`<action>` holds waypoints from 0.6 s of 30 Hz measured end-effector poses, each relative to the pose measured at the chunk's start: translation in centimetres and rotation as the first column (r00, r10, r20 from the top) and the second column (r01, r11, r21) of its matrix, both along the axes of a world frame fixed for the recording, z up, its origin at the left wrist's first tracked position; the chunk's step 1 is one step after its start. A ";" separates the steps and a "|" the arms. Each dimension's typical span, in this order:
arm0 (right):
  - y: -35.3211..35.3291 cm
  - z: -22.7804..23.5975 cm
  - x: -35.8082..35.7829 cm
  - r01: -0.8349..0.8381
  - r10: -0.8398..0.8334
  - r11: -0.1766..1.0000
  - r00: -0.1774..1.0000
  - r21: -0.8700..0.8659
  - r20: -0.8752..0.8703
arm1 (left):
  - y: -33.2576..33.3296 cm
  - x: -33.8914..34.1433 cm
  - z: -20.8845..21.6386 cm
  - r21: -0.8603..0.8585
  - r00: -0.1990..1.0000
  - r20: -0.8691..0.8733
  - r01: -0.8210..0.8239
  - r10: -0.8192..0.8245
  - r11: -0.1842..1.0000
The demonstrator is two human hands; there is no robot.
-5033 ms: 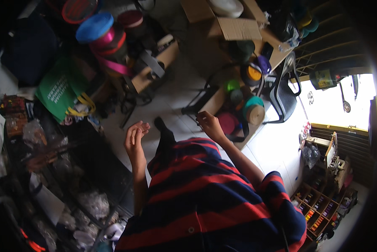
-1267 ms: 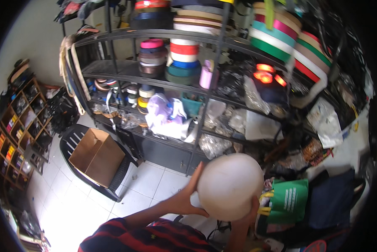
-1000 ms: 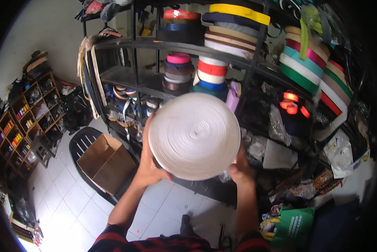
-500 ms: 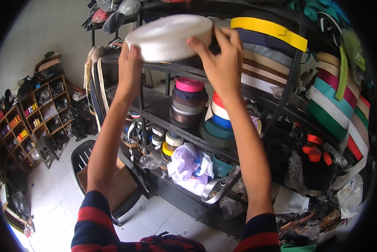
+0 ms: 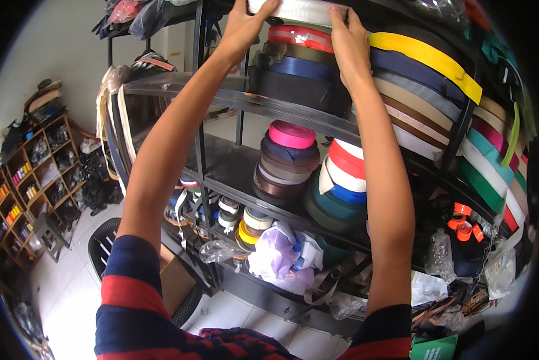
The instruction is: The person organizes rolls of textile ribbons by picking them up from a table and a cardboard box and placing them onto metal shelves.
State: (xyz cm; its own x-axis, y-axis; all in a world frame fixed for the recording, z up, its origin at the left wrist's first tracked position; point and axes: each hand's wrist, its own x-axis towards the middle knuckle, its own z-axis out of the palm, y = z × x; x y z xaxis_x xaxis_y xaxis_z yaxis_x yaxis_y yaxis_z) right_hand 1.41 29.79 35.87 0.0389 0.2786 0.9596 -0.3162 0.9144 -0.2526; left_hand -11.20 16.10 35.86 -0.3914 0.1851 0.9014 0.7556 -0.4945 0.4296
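Observation:
Both my arms reach up and forward to the top edge of the view. A wide white webbing roll (image 5: 302,11) is held there, its upper part cut off by the frame. My left hand (image 5: 245,29) grips its left side, and my right hand (image 5: 350,45) closes on its right side. Just below the white roll stands a stack with a red roll (image 5: 299,37), a blue roll (image 5: 299,69) and a black roll (image 5: 293,87) on the upper shelf. Right of my right hand, a yellow roll (image 5: 422,60) tops another stack of navy, grey, beige and brown rolls.
A black metal shelf rack (image 5: 269,108) fills the middle. Its lower shelf carries a pink roll (image 5: 292,133) on dark rolls, beside a red and white roll (image 5: 346,163). Below lies a lilac cloth bundle (image 5: 284,258). A black chair (image 5: 104,243) and thread cubbies (image 5: 35,186) stand left.
My hands have lifted the white roll higher and to the right, over the red-topped stack. The view has shifted, so that stack now shows between my arms.

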 end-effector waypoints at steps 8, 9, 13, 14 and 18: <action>1.8 0.3 -3.9 -0.061 0.084 0.990 0.978 -0.125 0.190 | 7.1 -8.6 1.9 -0.005 0.991 -0.091 -0.096 0.095 0.995; 2.7 0.0 -4.1 0.018 0.017 0.988 0.973 -0.151 0.229 | 7.5 -8.4 1.0 -0.089 0.995 -0.066 0.063 -0.069 0.994; 3.2 -0.3 -4.0 0.155 -0.122 0.980 0.964 -0.127 0.236 | 7.6 -8.8 -0.3 -0.086 0.864 0.074 0.503 -0.497 0.860; 3.1 -0.5 -4.0 0.192 -0.157 0.973 0.958 -0.127 0.241 | 7.8 -8.8 -0.3 -0.083 0.793 0.157 0.605 -0.589 0.792; 0.4 -0.9 -3.2 0.215 -0.184 0.973 0.944 -0.086 0.275 | 7.9 -10.1 -0.8 -0.087 0.856 0.057 0.518 -0.514 0.851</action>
